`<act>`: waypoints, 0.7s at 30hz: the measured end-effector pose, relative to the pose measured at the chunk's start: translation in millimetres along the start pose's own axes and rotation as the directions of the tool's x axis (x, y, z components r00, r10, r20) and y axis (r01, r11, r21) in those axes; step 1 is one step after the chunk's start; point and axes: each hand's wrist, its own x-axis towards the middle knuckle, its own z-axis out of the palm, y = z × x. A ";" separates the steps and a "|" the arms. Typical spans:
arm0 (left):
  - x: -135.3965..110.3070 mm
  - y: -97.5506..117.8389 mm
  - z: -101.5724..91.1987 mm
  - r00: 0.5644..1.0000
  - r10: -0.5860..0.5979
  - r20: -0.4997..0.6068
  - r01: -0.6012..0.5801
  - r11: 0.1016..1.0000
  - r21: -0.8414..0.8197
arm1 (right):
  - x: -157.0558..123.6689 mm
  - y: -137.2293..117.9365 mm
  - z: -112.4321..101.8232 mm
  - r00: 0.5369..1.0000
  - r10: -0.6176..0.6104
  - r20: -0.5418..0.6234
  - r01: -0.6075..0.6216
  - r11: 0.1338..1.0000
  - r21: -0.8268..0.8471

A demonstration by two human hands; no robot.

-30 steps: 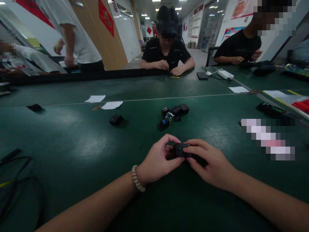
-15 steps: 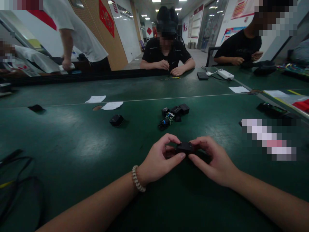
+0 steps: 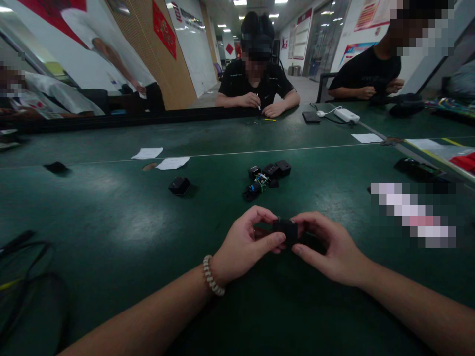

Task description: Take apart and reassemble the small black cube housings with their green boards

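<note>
Both hands hold a small black power adapter case [image 3: 285, 230] between them, just above the green table. My left hand [image 3: 247, 242], with a beaded bracelet at the wrist, grips its left side, the thumb across the front face. On the other side, my right hand [image 3: 330, 247] has its fingertips at the upper right edge and its thumb near the lower right corner. Small metal bits show at the case's top edge; its back is hidden. Beyond the hands lies a pile of black casings [image 3: 272, 170] and a circuit board [image 3: 261, 182] with a blue component.
Another black case [image 3: 179, 185] sits to the left of the pile. Paper slips [image 3: 173, 162] lie by the table seam, and black cables [image 3: 25, 277] at the left edge. A co-worker [image 3: 256, 84] sits across the table [image 3: 148, 277], near a white adapter [image 3: 347, 115].
The case has tilted in my fingers, so its front face shows more. My right thumb has shifted slightly down. At the back left, a standing person has changed posture.
</note>
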 end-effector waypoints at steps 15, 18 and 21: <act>-3.7 1.9 -2.5 0.996 0.061 0.060 -0.063 0.998 0.026 | -0.6 4.6 -1.9 0.995 0.096 0.041 -0.101 0.981 0.165; -3.5 1.8 -3.3 0.994 0.092 0.061 -0.096 0.993 0.069 | -0.5 5.0 -1.6 0.996 0.087 0.027 -0.090 0.987 0.134; -2.5 0.3 -3.9 0.994 0.099 0.037 -0.103 0.987 0.126 | -0.5 5.3 -0.2 0.998 0.065 -0.004 -0.064 0.994 0.085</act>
